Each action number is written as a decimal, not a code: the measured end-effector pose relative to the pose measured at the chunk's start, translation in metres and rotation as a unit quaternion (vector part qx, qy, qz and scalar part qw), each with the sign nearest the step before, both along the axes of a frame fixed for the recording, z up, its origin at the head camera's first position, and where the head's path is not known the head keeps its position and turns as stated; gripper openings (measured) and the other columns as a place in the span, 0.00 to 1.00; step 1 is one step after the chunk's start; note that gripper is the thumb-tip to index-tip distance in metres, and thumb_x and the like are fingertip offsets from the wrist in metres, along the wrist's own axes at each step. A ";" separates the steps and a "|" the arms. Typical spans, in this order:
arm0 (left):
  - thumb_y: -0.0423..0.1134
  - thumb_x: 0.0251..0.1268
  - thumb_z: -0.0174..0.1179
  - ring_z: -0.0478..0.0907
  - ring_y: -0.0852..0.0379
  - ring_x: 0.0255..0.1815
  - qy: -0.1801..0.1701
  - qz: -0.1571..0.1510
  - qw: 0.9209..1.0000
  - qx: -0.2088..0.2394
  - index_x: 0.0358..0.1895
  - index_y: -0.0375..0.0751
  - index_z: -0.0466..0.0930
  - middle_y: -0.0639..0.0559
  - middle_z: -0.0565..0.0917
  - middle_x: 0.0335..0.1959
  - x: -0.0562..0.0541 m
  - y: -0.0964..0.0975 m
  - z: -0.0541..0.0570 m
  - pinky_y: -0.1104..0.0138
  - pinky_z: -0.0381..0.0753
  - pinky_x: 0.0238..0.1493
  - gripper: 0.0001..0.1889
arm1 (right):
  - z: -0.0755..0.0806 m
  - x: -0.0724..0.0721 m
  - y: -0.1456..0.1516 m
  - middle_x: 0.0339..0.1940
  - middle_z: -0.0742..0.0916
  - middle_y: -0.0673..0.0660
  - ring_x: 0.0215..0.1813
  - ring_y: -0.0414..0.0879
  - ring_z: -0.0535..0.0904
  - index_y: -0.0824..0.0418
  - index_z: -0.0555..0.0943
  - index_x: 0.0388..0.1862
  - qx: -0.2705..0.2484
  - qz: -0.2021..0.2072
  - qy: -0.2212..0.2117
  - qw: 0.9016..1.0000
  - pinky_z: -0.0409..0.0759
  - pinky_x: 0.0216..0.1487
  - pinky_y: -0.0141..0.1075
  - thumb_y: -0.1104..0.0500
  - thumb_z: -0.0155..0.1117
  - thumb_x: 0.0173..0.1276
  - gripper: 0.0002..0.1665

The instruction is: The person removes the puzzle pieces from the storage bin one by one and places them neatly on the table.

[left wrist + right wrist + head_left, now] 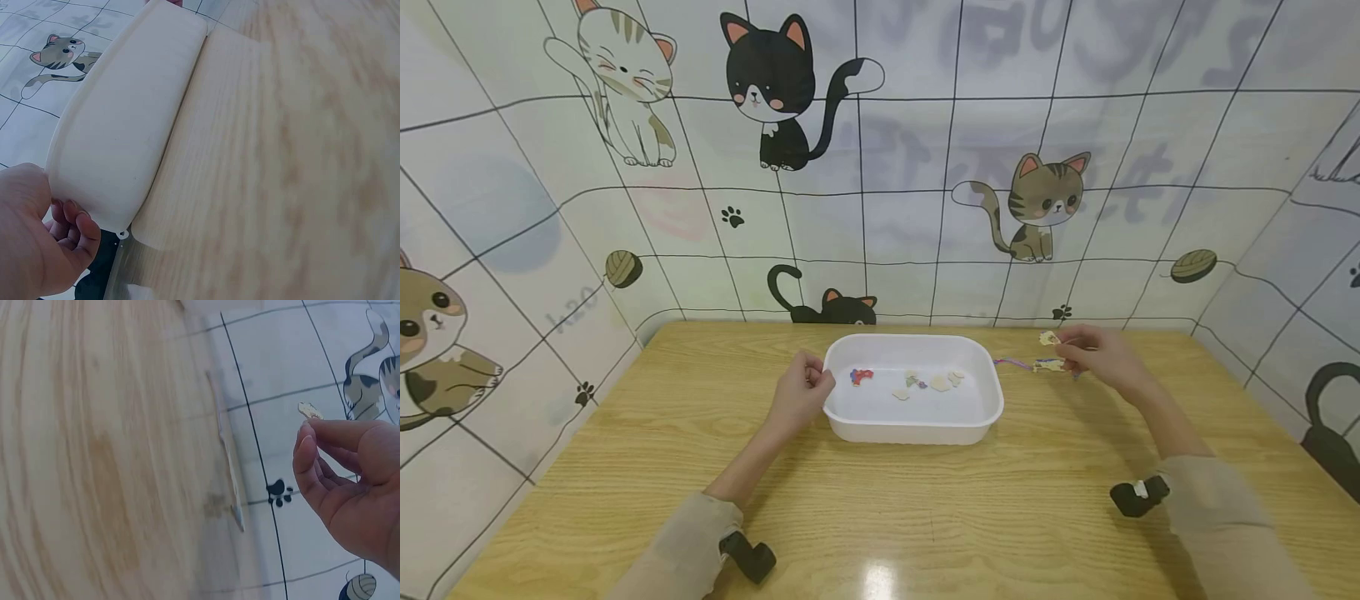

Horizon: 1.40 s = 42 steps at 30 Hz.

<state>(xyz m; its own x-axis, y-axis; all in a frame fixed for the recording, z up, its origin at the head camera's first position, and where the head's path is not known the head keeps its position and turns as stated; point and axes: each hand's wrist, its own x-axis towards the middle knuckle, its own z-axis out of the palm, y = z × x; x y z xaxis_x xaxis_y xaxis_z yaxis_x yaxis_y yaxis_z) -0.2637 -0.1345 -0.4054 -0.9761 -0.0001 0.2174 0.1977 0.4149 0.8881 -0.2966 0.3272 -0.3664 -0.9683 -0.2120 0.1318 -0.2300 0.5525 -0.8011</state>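
Observation:
My left hand [801,387] grips the left rim of a white plastic basin [913,433], its thumb on the edge and fingers curled against the outer wall in the left wrist view. Inside the basin lie a red and blue piece [861,377], a small purple and green piece [916,380] and several pale flat pieces [940,383]. To the right of the basin, my right hand [1101,358] pinches a small pale-yellow flat piece [1048,337] between thumb and index finger. Below that hand, a thin decorated strip [1049,366] with a purple and pink tail [1015,363] lies on the table.
The wooden table [887,508] meets a white grid-patterned cloth wall [910,225] printed with cartoon cats at its back and sides. Each sleeve carries a black strap end [1138,496] near the wrist.

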 end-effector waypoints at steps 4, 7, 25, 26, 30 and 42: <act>0.30 0.65 0.55 0.70 0.56 0.27 0.004 -0.001 1.000 0.003 0.46 0.33 0.70 0.47 0.75 0.28 0.001 0.000 0.001 0.70 0.70 0.27 0.08 | -0.004 -0.002 0.014 0.41 0.84 0.66 0.36 0.48 0.83 0.77 0.73 0.59 0.017 -0.007 -0.015 1.000 0.84 0.41 0.42 0.59 0.57 0.78 0.23; 0.30 0.66 0.55 0.70 0.56 0.28 0.005 -0.001 1.000 0.003 0.45 0.33 0.70 0.47 0.75 0.28 0.000 0.000 0.001 0.70 0.70 0.27 0.08 | -0.008 -0.003 0.022 0.43 0.84 0.66 0.37 0.45 0.83 0.78 0.73 0.58 0.031 -0.021 -0.028 0.999 0.84 0.42 0.39 0.59 0.58 0.77 0.22; 0.31 0.66 0.55 0.70 0.55 0.28 -0.004 0.002 1.000 0.000 0.46 0.35 0.70 0.47 0.75 0.28 0.000 0.002 0.003 0.70 0.70 0.27 0.08 | -0.024 -0.008 0.068 0.36 0.86 0.58 0.35 0.41 0.80 0.83 0.73 0.55 0.102 -0.102 -0.086 0.986 0.81 0.37 0.32 0.58 0.57 0.76 0.25; 0.31 0.66 0.55 0.70 0.55 0.27 -0.003 0.002 1.000 0.001 0.45 0.35 0.70 0.47 0.75 0.28 0.000 0.002 0.003 0.70 0.70 0.27 0.08 | -0.025 -0.008 0.069 0.34 0.86 0.57 0.35 0.41 0.81 0.84 0.73 0.54 0.098 -0.107 -0.093 0.985 0.81 0.37 0.32 0.59 0.57 0.76 0.25; 0.30 0.66 0.55 0.70 0.56 0.27 0.000 0.002 1.000 0.003 0.45 0.35 0.70 0.47 0.75 0.28 0.000 0.001 0.002 0.70 0.70 0.26 0.07 | -0.028 -0.011 0.071 0.30 0.87 0.53 0.31 0.39 0.82 0.83 0.74 0.51 0.089 -0.127 -0.113 0.981 0.82 0.35 0.31 0.61 0.58 0.73 0.22; 0.30 0.66 0.55 0.69 0.55 0.27 -0.005 0.000 1.000 0.000 0.46 0.35 0.70 0.47 0.75 0.29 0.000 0.001 0.002 0.70 0.70 0.26 0.08 | -0.031 -0.017 0.062 0.29 0.86 0.56 0.29 0.40 0.81 0.81 0.76 0.49 0.079 -0.177 -0.121 0.974 0.83 0.32 0.32 0.63 0.60 0.71 0.19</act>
